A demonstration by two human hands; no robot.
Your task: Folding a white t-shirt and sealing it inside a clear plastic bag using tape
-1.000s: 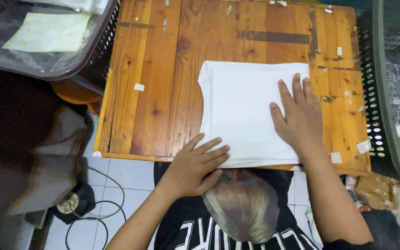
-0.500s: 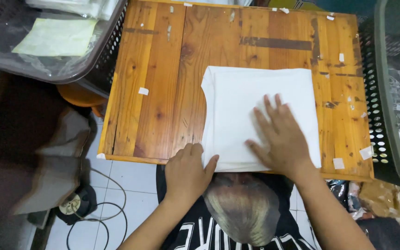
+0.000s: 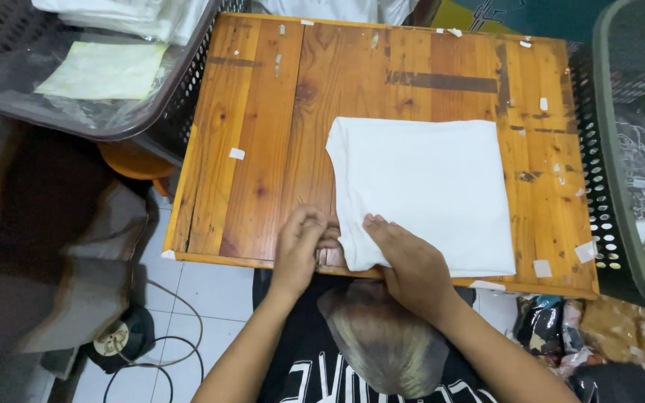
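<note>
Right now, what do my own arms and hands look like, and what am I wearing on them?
Both arms are bare from the elbow down, with no sleeves in view. The left hand and right hand wear no gloves, and no rings, watch or bracelets show. Between the arms is a black T-shirt with white block lettering and a grey print.

Matt white cloth; glossy varnished wood table.

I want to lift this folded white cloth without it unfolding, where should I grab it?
Take the folded white cloth by its near-left corner, coming from the table's front edge. Both the left hand and right hand already meet there, and the layers look stacked.
</note>
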